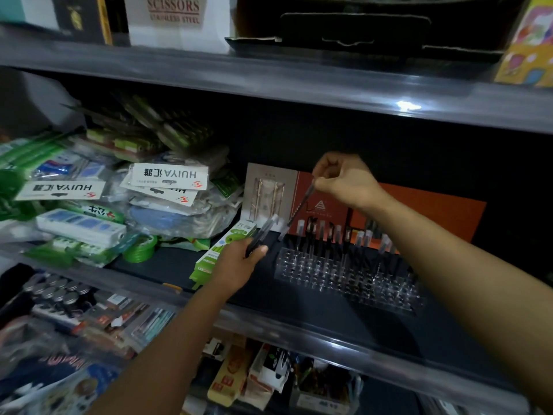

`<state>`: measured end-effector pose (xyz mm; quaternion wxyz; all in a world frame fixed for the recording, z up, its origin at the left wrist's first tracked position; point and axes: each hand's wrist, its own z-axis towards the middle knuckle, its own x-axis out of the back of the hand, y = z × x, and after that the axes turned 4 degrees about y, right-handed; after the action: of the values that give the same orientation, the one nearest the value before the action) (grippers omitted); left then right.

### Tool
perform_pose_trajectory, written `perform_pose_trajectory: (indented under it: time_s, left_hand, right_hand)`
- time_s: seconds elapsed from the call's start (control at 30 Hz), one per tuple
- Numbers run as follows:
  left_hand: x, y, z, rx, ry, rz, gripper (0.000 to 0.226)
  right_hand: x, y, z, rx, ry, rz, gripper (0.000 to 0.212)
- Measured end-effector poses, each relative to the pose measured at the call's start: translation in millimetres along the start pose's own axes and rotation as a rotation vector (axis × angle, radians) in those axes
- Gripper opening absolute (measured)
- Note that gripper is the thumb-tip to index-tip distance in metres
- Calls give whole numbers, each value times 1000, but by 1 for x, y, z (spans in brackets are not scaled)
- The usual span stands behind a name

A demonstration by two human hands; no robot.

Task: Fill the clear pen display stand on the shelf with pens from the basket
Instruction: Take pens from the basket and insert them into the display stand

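- The clear pen stand [344, 274] sat on the dark middle shelf [314, 313], a little to the right.
- A row of pens [338, 235] stood up in the holes at the back of the stand. The front rows of holes looked bare.
- The right hand [344, 179] was up above the back left corner of the stand. Its fingers were curled and pinched the top end of one dark pen [300, 209].
- That pen hung slanted, with its low tip near the back left corner of the stand. I could not tell if the tip was in a hole.
- The left hand [236, 265] was just left of the stand. Its fingers were curled around a small bunch of dark pens [261, 235] that pointed up and to the right.
- A green and white box [221, 253] lay on the shelf, partly under the left hand.
- An orange card [434, 214] and a grey card [269, 190] leaned behind the stand.
- Bags with white labels [167, 178] were piled on the left of the shelf.
- The basket did not show.
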<state>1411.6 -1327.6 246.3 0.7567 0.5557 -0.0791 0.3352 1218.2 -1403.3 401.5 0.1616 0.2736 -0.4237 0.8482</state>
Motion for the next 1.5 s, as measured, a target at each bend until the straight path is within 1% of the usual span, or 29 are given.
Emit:
perform_pose_trajectory:
  time_s: [0.07,0.13,0.27,0.47,0.63,0.9,1.07,1.23,1.33,1.43,1.5]
  left_hand:
    - [2,-3,3,5,16,42,33]
    - [2,-5,5,14,18,81,29]
    - [3,-10,8,-4,22,152,30]
    - [1,-13,7,-48,42,149,30]
    - [-1,-19,9,-11,36,158,29]
    - [0,-18,8,-12,33,177,24]
    - [0,-19,8,-22,47,157,28]
    - [-2,-18,8,-13,43,155,27]
    - [-2,-18,8,-10,39,151,27]
    - [-2,-19,7,-5,42,141,27]
    - [-2,-20,7,-12,46,133,27]
  right_hand:
    - [-3,1,0,46,-16,-90,12]
    - [-10,4,-1,109,-46,-187,5]
    - [-27,14,1,170,-103,-313,7]
    - [-43,22,1,151,-178,-350,7]
    - [-44,22,3,157,-187,-364,8]
    - [-41,26,7,124,-206,-423,10]
    - [-44,34,7,113,-214,-388,8]
    - [-52,39,9,137,-248,-449,7]
    - [-56,40,10,125,-317,-489,12]
    - [-61,42,8,105,-343,-505,26]
    - [-63,43,7,107,-340,-518,23]
